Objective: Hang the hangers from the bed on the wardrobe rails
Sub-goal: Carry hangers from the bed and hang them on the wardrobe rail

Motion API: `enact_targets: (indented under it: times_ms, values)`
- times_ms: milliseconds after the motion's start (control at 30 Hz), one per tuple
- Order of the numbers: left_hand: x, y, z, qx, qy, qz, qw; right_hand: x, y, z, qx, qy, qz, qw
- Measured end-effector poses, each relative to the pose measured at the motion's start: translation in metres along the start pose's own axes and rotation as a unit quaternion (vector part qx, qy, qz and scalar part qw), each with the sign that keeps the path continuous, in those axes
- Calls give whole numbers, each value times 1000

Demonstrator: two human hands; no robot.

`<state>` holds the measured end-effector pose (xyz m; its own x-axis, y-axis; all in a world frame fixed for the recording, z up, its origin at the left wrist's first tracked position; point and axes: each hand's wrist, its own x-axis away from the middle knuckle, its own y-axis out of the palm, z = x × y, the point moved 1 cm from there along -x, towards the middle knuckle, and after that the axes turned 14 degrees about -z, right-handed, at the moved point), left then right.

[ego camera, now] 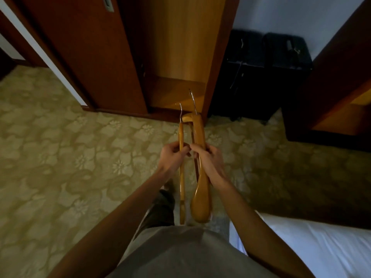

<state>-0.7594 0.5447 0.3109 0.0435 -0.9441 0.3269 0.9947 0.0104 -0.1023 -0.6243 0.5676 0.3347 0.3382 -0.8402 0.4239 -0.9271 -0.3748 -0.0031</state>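
hangers of honey-coloured wood are held out in front of the person's body, seen edge-on, their metal hooks pointing away toward the wardrobe. the thin hanger (181, 177) is on the left, and the left hand (173, 157) is closed around its middle. the broad hanger (200, 177) sits just beside it on the right, with the right hand (208, 159) wrapped around its upper part. the fingertips of both hands meet in the gap between the two hangers. beyond the hooks stands the open wardrobe (180, 57), its pale wooden interior showing beside a dark sliding door (90, 57). right of it, two black cases (269, 63) stand against the wall. patterned carpet (80, 157) covers the floor, and the white bed (321, 247) lies at the lower right.
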Motion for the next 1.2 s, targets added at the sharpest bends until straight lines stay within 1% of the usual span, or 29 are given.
enact_targets:
  times_ms: [200,367,433,600,800,867,967,1100,1200]
  values:
    - [-146,-66,51,-12,17,14,1000,-148,11,-81,16,-16,-2,1000]
    - [-262,-129,109,7,49,-5,999,-261,17,-158,33,-29,20,999]
    - [-307,-151,130,9,50,-18,999,-306,17,-186,33,-37,28,998]
    - [-400,-195,189,-24,67,-22,997,-397,13,-260,33,-56,35,997]
    - [-504,-237,266,-28,102,-12,994,-500,3,-349,48,-64,39,996]
    - [-543,-249,300,-40,131,-5,991,-534,-4,-386,40,-81,39,995]
    - [-595,-262,355,-48,158,6,986,-577,-17,-442,50,-115,21,992]
    - [-654,-276,431,-64,209,-14,976,-625,-38,-519,46,-171,12,984]
    - [-682,-285,486,-60,245,-13,968,-645,-51,-572,53,-210,11,976]
